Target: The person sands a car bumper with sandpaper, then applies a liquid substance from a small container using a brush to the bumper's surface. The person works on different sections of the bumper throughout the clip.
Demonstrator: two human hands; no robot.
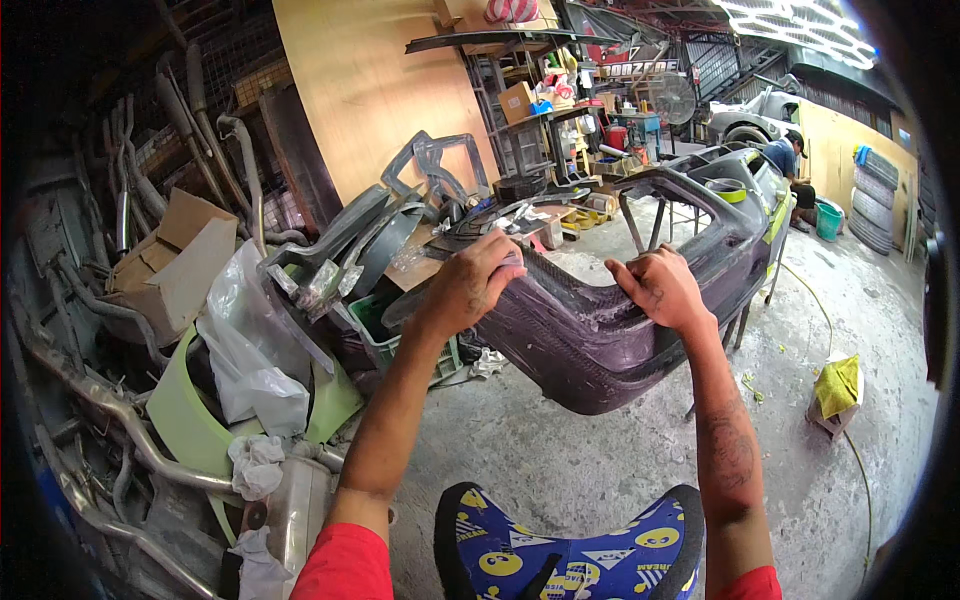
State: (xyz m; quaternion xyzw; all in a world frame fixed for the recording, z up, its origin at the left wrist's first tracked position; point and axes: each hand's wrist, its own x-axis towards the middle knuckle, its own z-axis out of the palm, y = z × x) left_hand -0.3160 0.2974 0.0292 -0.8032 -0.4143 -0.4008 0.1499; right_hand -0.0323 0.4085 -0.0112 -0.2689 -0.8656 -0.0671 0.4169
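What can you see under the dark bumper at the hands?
Beneath the dark bumper, grey floor and thin dark legs show. The bumper covers the legs' upper ends and its own underside, so how it is supported stays hidden.

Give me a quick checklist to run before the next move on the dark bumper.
1. Left hand at the near left end of the dark bumper: ok.
2. Right hand at the bumper's upper edge: ok.
3. Anything tucked under the fingers: cannot tell, the hands hide it.
4. Bumper held off the floor: ok; how steady its support is: cannot tell.
5. Left side free of clutter: not ok, a green crate and a plastic bag sit among piled parts.
6. Co-worker away from the person's hands: ok, in the background beyond the bumper.
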